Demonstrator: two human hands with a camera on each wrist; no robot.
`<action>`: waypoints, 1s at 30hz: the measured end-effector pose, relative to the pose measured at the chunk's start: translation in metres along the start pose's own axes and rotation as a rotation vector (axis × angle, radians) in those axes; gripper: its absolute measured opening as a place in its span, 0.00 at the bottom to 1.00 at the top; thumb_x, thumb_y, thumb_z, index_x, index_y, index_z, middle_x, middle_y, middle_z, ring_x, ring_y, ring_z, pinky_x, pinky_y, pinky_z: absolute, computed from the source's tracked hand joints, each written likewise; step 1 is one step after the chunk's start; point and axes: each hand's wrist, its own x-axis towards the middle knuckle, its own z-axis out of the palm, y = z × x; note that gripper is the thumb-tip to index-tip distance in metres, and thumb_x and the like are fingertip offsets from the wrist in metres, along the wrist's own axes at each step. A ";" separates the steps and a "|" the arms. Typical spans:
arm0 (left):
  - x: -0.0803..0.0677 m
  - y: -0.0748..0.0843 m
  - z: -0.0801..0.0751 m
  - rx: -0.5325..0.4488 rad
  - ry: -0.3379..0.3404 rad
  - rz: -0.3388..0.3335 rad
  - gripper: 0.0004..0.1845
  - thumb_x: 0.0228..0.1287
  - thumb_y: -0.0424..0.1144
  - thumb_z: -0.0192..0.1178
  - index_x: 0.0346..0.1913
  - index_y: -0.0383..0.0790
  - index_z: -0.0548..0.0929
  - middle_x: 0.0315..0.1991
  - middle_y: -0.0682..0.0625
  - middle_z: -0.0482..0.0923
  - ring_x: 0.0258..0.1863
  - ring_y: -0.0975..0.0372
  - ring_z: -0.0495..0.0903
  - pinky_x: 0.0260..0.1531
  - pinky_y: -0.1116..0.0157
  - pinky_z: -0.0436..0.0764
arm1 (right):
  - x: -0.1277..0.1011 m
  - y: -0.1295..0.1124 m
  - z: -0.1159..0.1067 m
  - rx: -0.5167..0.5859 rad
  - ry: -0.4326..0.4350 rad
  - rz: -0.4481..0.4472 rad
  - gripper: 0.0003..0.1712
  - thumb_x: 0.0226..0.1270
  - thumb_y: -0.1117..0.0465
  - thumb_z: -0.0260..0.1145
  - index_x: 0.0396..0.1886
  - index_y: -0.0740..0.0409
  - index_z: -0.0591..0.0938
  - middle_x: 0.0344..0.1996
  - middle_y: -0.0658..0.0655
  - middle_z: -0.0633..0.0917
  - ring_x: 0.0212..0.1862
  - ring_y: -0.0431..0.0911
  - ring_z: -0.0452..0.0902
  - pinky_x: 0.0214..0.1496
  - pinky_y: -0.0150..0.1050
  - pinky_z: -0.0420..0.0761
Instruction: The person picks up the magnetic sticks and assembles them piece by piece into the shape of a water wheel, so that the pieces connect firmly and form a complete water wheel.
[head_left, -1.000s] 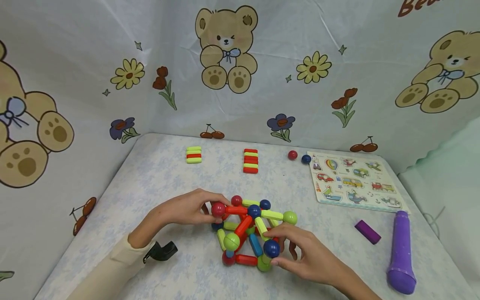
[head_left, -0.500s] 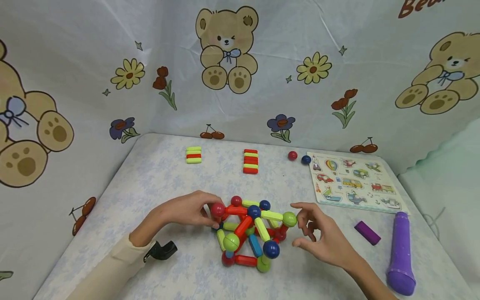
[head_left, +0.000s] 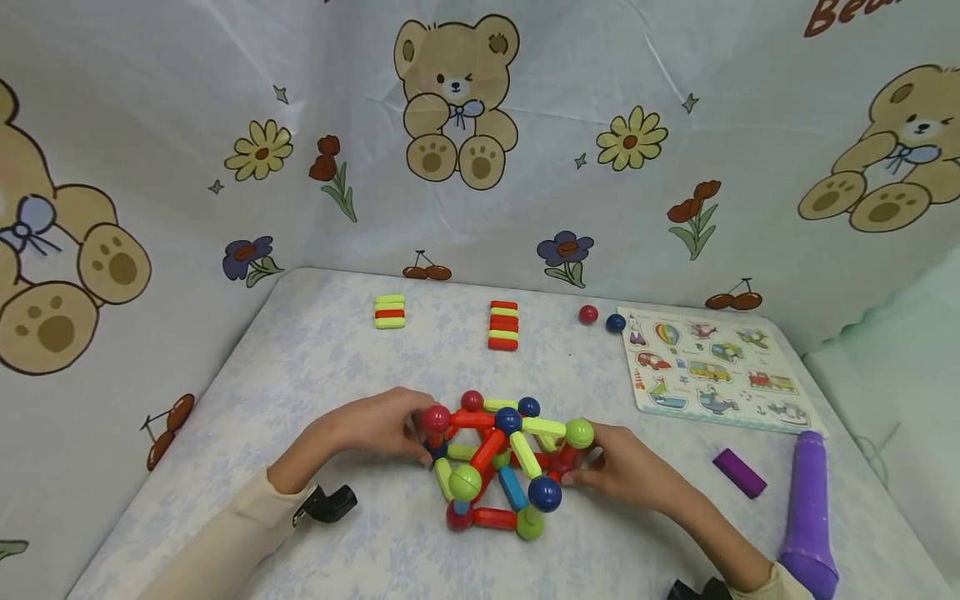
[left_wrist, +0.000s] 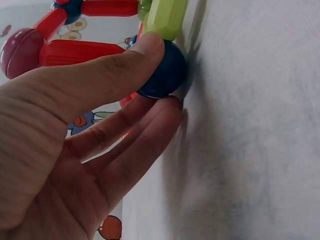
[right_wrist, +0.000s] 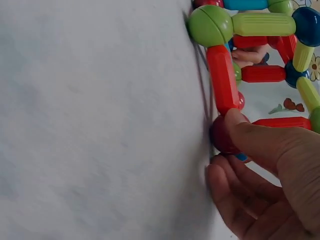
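the ball-and-rod frame (head_left: 506,467) stands on the table (head_left: 322,358) near its front edge, between the left hand (head_left: 371,425) and the right hand (head_left: 626,475). behind it lie two rod stacks (head_left: 502,325); right of them two loose balls (head_left: 588,314), then the puzzle board (head_left: 712,371).

A structure of rods and balls (head_left: 504,469) is standing on the table near its front edge, between the two hands. Red, yellow-green and blue rods are joining balls of red, dark blue and green into a frame like a cage. A dark blue ball (left_wrist: 162,70) and a dark red ball (right_wrist: 223,135) are sitting low at opposite sides, probably touching the table.
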 end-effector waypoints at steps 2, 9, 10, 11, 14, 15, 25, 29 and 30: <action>0.001 -0.001 0.000 -0.004 0.013 0.002 0.18 0.60 0.35 0.82 0.50 0.45 0.85 0.41 0.59 0.87 0.39 0.66 0.87 0.45 0.67 0.87 | 0.005 0.000 -0.005 -0.026 -0.024 -0.001 0.25 0.64 0.54 0.83 0.57 0.56 0.85 0.44 0.44 0.89 0.43 0.42 0.83 0.46 0.37 0.87; 0.004 -0.010 -0.019 0.053 0.074 -0.039 0.18 0.62 0.37 0.81 0.52 0.48 0.86 0.46 0.57 0.86 0.45 0.63 0.86 0.46 0.64 0.88 | 0.016 0.006 -0.018 -0.041 -0.085 -0.030 0.22 0.63 0.54 0.84 0.51 0.54 0.85 0.40 0.42 0.88 0.40 0.42 0.82 0.42 0.36 0.85; 0.004 -0.013 -0.026 0.081 0.103 -0.059 0.17 0.63 0.36 0.80 0.52 0.46 0.87 0.47 0.55 0.86 0.45 0.62 0.86 0.47 0.63 0.87 | 0.018 0.007 -0.018 -0.036 -0.092 -0.032 0.22 0.63 0.54 0.84 0.51 0.54 0.85 0.40 0.42 0.88 0.40 0.41 0.82 0.42 0.36 0.85; 0.004 -0.016 -0.034 0.120 0.141 -0.089 0.17 0.64 0.36 0.79 0.52 0.46 0.87 0.48 0.53 0.87 0.46 0.61 0.85 0.47 0.62 0.87 | 0.019 0.007 -0.019 -0.031 -0.098 -0.035 0.22 0.63 0.53 0.84 0.51 0.53 0.85 0.40 0.42 0.88 0.40 0.41 0.81 0.42 0.36 0.85; 0.007 -0.028 -0.056 0.254 0.281 -0.202 0.18 0.66 0.36 0.77 0.57 0.41 0.86 0.54 0.48 0.86 0.47 0.57 0.84 0.47 0.57 0.85 | 0.023 0.009 -0.020 -0.018 -0.116 -0.048 0.21 0.62 0.53 0.84 0.49 0.51 0.84 0.41 0.42 0.87 0.41 0.39 0.81 0.43 0.35 0.85; 0.009 -0.033 -0.063 0.301 0.321 -0.239 0.19 0.67 0.35 0.76 0.59 0.40 0.86 0.57 0.46 0.85 0.47 0.56 0.84 0.47 0.56 0.85 | 0.025 0.009 -0.020 -0.016 -0.121 -0.051 0.20 0.63 0.54 0.84 0.48 0.50 0.83 0.41 0.42 0.87 0.42 0.39 0.81 0.43 0.35 0.85; 0.035 -0.070 -0.092 0.459 0.459 -0.326 0.23 0.75 0.33 0.68 0.69 0.38 0.81 0.67 0.39 0.75 0.60 0.47 0.81 0.61 0.43 0.81 | 0.030 0.008 -0.020 0.030 -0.157 -0.046 0.21 0.62 0.56 0.84 0.48 0.52 0.82 0.41 0.44 0.86 0.42 0.43 0.81 0.45 0.37 0.85; 0.041 -0.073 -0.093 0.500 0.507 -0.362 0.23 0.76 0.35 0.68 0.70 0.37 0.81 0.68 0.40 0.71 0.67 0.43 0.78 0.62 0.40 0.81 | 0.032 0.007 -0.020 0.041 -0.161 -0.051 0.21 0.63 0.55 0.84 0.49 0.53 0.82 0.40 0.45 0.85 0.42 0.44 0.80 0.44 0.36 0.83; 0.041 -0.074 -0.094 0.514 0.514 -0.367 0.23 0.76 0.35 0.68 0.70 0.37 0.82 0.68 0.40 0.71 0.67 0.43 0.78 0.61 0.40 0.81 | 0.033 0.007 -0.020 0.043 -0.163 -0.052 0.21 0.63 0.55 0.84 0.49 0.53 0.82 0.40 0.45 0.85 0.42 0.44 0.80 0.44 0.36 0.82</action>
